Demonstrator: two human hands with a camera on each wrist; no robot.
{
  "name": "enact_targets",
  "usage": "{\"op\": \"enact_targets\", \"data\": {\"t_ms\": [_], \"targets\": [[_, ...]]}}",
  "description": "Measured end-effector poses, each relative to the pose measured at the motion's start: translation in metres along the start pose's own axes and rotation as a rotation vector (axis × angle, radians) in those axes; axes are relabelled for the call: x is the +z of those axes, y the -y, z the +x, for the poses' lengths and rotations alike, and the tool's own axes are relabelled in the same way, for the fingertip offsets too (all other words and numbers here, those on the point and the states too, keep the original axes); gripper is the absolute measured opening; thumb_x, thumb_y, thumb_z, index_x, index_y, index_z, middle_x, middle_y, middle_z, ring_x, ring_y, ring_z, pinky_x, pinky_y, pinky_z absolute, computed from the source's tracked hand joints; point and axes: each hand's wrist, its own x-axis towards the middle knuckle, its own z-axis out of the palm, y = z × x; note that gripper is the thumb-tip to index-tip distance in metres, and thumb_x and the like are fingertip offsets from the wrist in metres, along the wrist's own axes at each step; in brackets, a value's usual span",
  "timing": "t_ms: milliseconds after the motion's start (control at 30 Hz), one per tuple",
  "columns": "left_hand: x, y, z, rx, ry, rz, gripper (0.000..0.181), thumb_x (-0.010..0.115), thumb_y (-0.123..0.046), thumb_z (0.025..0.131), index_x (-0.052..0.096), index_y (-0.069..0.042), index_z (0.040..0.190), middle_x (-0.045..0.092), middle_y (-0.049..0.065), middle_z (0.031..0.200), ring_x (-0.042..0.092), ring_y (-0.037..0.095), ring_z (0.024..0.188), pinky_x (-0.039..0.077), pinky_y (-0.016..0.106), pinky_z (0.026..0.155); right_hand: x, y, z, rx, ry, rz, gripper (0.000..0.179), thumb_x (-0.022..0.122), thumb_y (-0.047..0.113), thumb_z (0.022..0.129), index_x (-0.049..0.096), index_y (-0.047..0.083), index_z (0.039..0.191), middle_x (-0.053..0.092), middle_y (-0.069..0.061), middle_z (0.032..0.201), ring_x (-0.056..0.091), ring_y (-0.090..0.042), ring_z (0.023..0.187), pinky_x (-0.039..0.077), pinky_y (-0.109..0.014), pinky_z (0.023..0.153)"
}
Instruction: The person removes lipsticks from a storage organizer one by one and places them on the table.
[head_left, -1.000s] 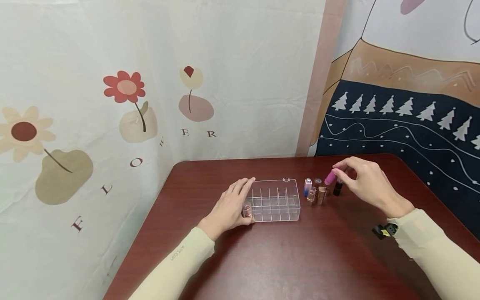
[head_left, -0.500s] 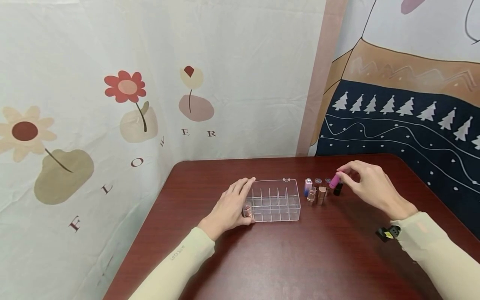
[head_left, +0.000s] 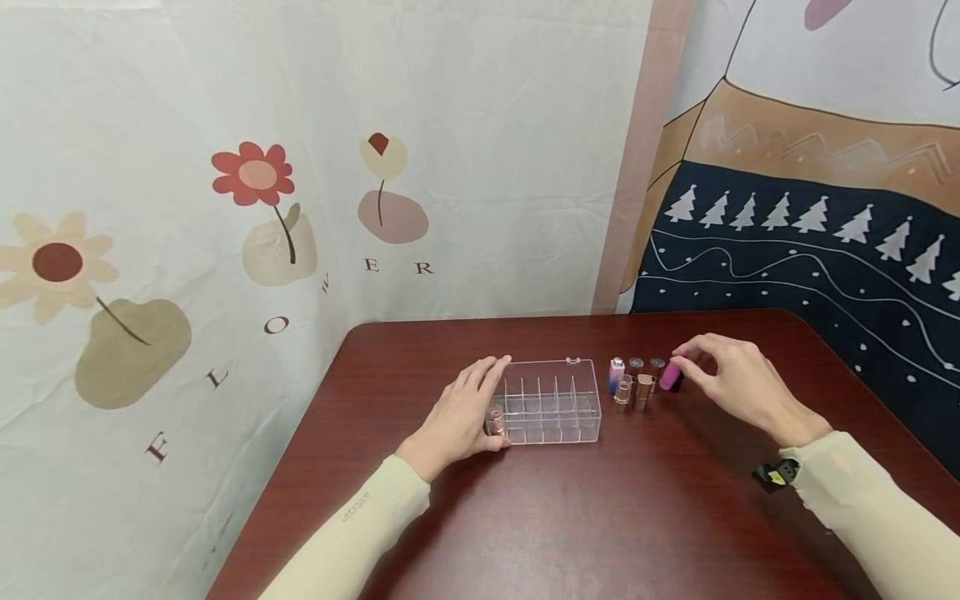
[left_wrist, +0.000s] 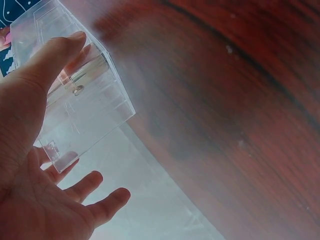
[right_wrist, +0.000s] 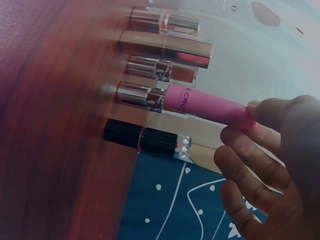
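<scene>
My left hand (head_left: 459,408) holds the left end of a clear plastic divided box (head_left: 555,433), thumb at the front and fingers behind. The box's clear lid (head_left: 547,371) stands raised at the back. One rose-gold lipstick (head_left: 496,419) sits in its front left compartment. At the right, my right hand (head_left: 723,379) pinches the top end of a pink lipstick tube (right_wrist: 210,106) between thumb and index finger. The tube tilts, its lower end overlapping a clear-and-silver lipstick (right_wrist: 140,96) in the right wrist view. A black lipstick (right_wrist: 145,140) stands beside it.
Several lipsticks stand upright right of the box, among them a pink-and-blue one (head_left: 617,372), a clear-capped one (head_left: 623,389) and a rose-gold one (head_left: 642,389). The dark red table (head_left: 570,517) meets printed cloth hangings (head_left: 487,208) at its back and right side.
My right hand has moved slightly right and down with the pink lipstick tube, bringing it lower beside the standing lipsticks and partly in front of the black one. The left hand and box stay put.
</scene>
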Motion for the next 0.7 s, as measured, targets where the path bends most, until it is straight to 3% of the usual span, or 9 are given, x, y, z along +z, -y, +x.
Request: {"op": "enact_targets", "data": {"t_ms": [333,700], "targets": [[-0.002,-0.002,-0.001,0.01,-0.009,-0.001,0.137,0.11,-0.045,0.077,0.03,-0.011,0.183,0.049,0.021,0.178,0.055,0.047,0.16,0.059,0.067,0.12,0.01,-0.001,-0.004,0.011,0.049,0.007,0.014,0.09,0.023,0.104,0.086,0.019,0.117,0.082,0.002,0.102,0.068,-0.016,0.089,0.055,-0.03,0.075],[-0.002,-0.003,-0.003,0.007,-0.007,0.006,0.138,0.11,-0.046,0.077,0.028,-0.012,0.183,0.048,0.02,0.178,0.055,0.047,0.161,0.059,0.067,0.121,0.019,-0.003,-0.008,0.047,0.112,0.018,0.015,0.088,0.025,0.106,0.086,0.018,0.119,0.084,-0.001,0.105,0.071,-0.019,0.093,0.062,-0.042,0.083]]}}
